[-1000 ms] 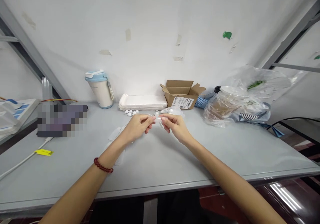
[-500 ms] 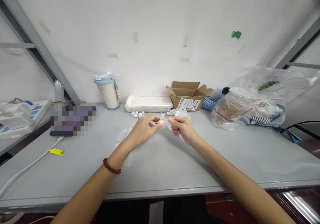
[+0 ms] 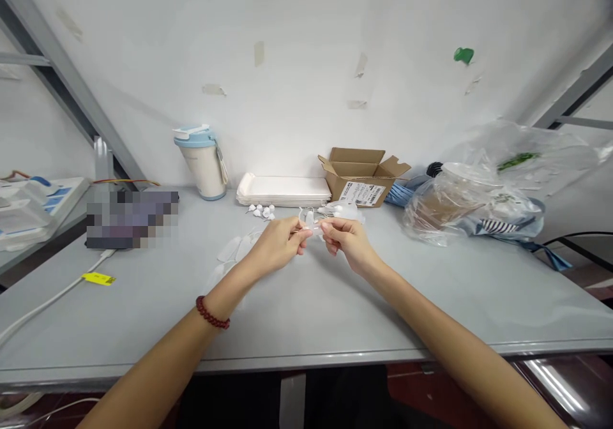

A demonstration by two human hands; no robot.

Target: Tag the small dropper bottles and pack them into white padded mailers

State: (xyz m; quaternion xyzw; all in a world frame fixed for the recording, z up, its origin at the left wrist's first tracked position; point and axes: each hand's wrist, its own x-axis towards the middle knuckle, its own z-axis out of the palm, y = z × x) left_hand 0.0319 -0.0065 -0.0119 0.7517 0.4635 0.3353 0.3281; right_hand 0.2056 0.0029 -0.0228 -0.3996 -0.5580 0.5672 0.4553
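Over the middle of the grey table, my left hand [image 3: 275,245] and my right hand [image 3: 350,242] meet fingertip to fingertip. Both are closed in a pinch on a small white piece [image 3: 315,227], thin and partly see-through; the fingers cover much of it and I cannot make out its exact kind. Beyond the hands, several small white bulb-shaped pieces with short tails [image 3: 262,211] lie in a group. More white pieces with thin strings [image 3: 339,209] lie behind my right hand. Flat translucent pieces [image 3: 230,249] are spread beside my left hand, partly hidden by the forearm.
Along the wall stand a cream tumbler with a blue lid [image 3: 204,164], a stack of white flat packs [image 3: 287,189] and an open cardboard box [image 3: 361,189]. Plastic-wrapped items [image 3: 450,205] sit at the right. At the left are a blurred-out dark object [image 3: 131,218] and a white cable [image 3: 48,311].
The view has shifted slightly. My left fingers have curled in more and closed nearer to my right fingertips; both hands stay at the small white piece.
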